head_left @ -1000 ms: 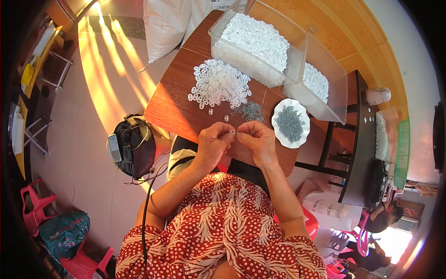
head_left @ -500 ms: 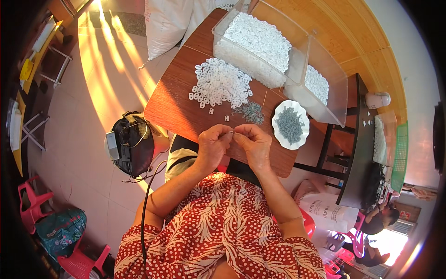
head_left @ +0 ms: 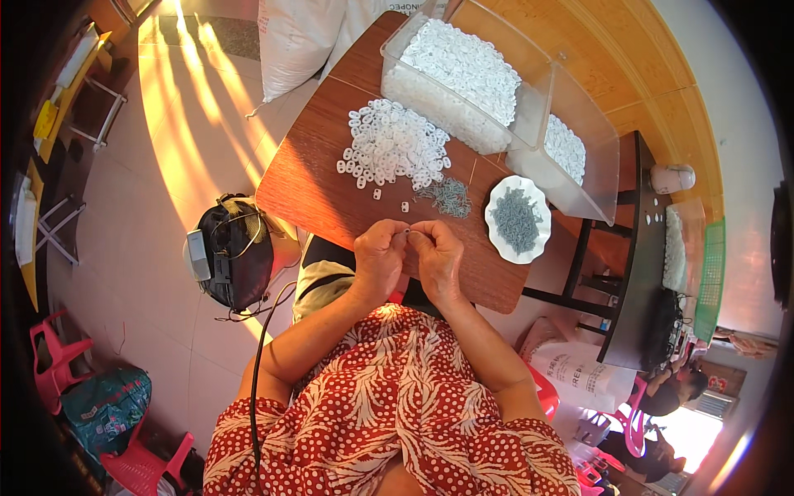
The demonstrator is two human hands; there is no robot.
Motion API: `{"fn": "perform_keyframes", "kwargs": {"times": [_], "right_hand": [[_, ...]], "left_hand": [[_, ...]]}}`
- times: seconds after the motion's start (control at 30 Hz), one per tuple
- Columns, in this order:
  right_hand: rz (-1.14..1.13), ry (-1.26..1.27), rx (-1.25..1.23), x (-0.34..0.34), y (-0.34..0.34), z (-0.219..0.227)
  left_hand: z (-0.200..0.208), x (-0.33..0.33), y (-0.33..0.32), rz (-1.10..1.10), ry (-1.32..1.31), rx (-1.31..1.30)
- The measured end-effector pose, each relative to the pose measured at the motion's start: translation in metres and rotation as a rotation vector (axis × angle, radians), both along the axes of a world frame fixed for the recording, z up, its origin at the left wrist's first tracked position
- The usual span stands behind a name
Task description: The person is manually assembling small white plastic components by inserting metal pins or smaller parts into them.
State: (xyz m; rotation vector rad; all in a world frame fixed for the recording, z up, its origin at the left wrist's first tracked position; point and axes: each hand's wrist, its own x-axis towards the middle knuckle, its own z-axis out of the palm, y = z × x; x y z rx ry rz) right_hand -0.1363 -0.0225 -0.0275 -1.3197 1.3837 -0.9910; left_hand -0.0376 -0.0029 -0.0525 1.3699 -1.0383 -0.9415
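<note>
My left hand (head_left: 380,258) and my right hand (head_left: 440,260) meet fingertip to fingertip over the table's near edge. Both are closed in a pinch. A small white plastic piece shows at the left fingertips, mostly covered. Whatever the right fingers grip is hidden. Just beyond lie two loose white two-holed pieces, one of them the nearer piece (head_left: 405,207). Behind them is a heap of the same white pieces (head_left: 393,142). A small pile of thin grey parts (head_left: 451,198) lies beside it. More grey parts fill a white scalloped dish (head_left: 541,240) to the right.
A clear plastic bin (head_left: 447,112) of white pieces stands at the back of the brown table (head_left: 310,165), with a second bin (head_left: 600,178) at its right. A black bag (head_left: 236,256) sits left of the table. White sacks (head_left: 298,50) stand beyond, and pink chairs (head_left: 145,463) lower left.
My right hand has moved left, closer to my left hand, and its fingers are bunched more tightly. The left hand has stayed almost in place. The heaps look unchanged.
</note>
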Motion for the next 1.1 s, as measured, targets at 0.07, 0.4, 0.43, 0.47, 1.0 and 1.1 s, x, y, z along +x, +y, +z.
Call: {"fn": "perform_keyframes", "kwargs": {"times": [0.07,0.4,0.43,0.47,1.0,1.1], "right_hand": [[0.010,-0.036,0.047,-0.004,-0.004,-0.012],[0.063,-0.105,0.260,-0.016,-0.008,-0.011],[0.061,-0.104,0.260,-0.016,-0.008,-0.011],[0.066,-0.106,0.242,-0.016,-0.008,-0.012],[0.163,0.041,0.011,0.005,-0.010,-0.033],[0.093,0.290,-0.162,0.012,-0.037,-0.036]], "left_hand": [[-0.001,0.003,-0.001,-0.036,0.180,0.177],[-0.004,0.010,-0.006,-0.070,0.416,0.365],[-0.003,0.011,-0.006,-0.077,0.392,0.364],[-0.003,0.011,-0.007,-0.082,0.368,0.363],[-0.020,0.031,-0.005,-0.051,0.522,0.389],[-0.021,0.042,-0.004,-0.064,0.644,0.386]]}}
